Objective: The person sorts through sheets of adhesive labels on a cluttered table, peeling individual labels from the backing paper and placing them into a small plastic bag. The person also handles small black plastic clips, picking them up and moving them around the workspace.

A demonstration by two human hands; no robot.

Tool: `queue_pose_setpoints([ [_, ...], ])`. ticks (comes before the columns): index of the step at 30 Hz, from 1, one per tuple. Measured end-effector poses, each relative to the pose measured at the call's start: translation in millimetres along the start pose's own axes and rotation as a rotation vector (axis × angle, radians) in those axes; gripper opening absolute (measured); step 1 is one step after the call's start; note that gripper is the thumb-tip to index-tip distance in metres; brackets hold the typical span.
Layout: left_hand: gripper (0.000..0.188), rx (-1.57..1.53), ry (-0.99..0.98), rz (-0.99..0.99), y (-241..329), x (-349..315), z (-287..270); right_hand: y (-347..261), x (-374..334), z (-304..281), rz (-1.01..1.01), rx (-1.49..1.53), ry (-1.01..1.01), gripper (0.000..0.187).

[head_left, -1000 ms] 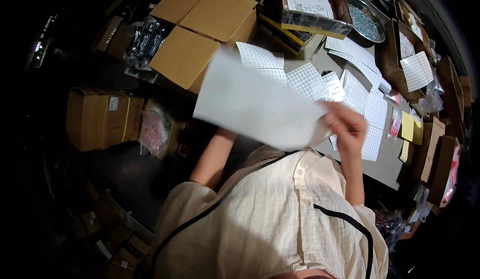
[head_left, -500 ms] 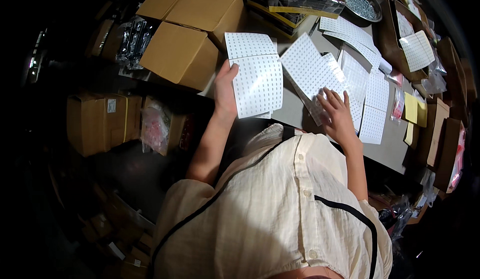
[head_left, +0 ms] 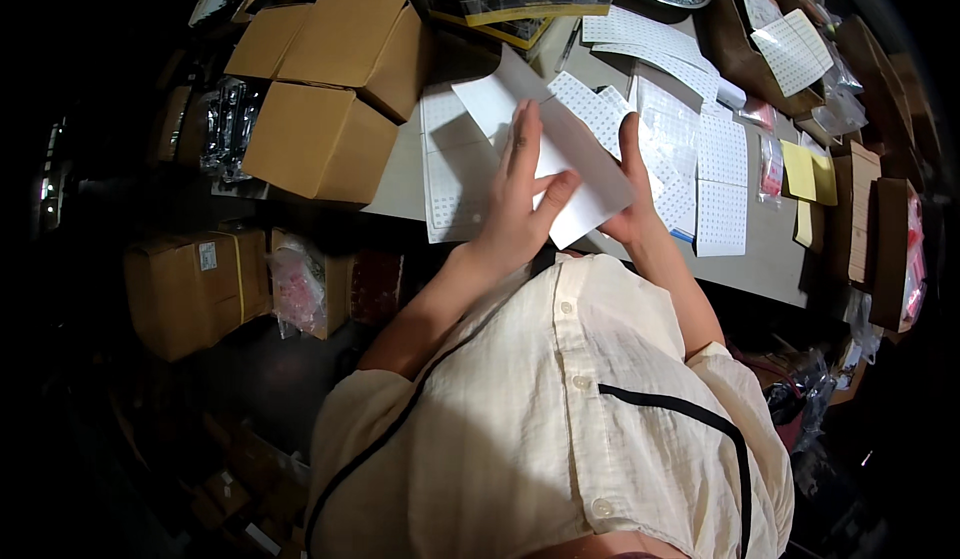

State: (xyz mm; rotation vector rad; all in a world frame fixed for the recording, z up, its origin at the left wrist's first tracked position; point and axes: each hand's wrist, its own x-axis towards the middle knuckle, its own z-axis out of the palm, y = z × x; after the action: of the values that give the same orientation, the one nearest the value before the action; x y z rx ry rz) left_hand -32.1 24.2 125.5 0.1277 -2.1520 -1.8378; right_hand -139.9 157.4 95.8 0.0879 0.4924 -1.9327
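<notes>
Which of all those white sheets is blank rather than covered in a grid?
The plain white sheet under both hands, left hand and right hand; the gridded sheets around it lie untouched.

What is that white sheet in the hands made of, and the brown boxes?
The white sheet looks like thin matte paper: it lies flat and bends at the edges. The brown boxes look like plain cardboard, dull tan with folded flaps.

The table (head_left: 770, 259) and white sheets (head_left: 720, 174) are brightly lit from above, near glare. The floor and corners are lost in darkness. Straight edges are bent by fisheye distortion; focus is fairly sharp.
</notes>
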Motion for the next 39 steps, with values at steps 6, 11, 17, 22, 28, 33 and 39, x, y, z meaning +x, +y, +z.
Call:
queue_pose_setpoints([
  [6, 0.106, 0.536, -0.031, 0.235, -5, 1, 23, 10, 0, -11, -0.029, 0.224, 0.012, 0.086],
  [11, 0.095, 0.611, -0.003, 0.214, -4, 4, 30, 14, -1, -18, -0.024, 0.141, 0.067, 0.082],
  [17, 0.082, 0.562, -0.082, 0.112, -3, 6, 26, 13, -4, -20, 0.009, 0.251, -0.009, 0.077],
  [22, 0.069, 0.563, -0.063, 0.176, -8, 5, 23, 14, -3, -19, 0.009, 0.259, -0.048, 0.071],
  [28, 0.036, 0.042, -0.061, -0.254, 2, 10, 21, 19, 0, -31, -0.035, 0.032, 0.023, 0.059],
  [33, 0.025, -0.111, -0.105, -0.385, -5, 17, 13, 21, -3, -19, -0.022, -0.025, 0.099, 0.059],
  [39, 0.024, -0.216, -0.100, -0.393, -7, 16, 13, 22, -1, -21, -0.030, -0.046, 0.061, 0.061],
])
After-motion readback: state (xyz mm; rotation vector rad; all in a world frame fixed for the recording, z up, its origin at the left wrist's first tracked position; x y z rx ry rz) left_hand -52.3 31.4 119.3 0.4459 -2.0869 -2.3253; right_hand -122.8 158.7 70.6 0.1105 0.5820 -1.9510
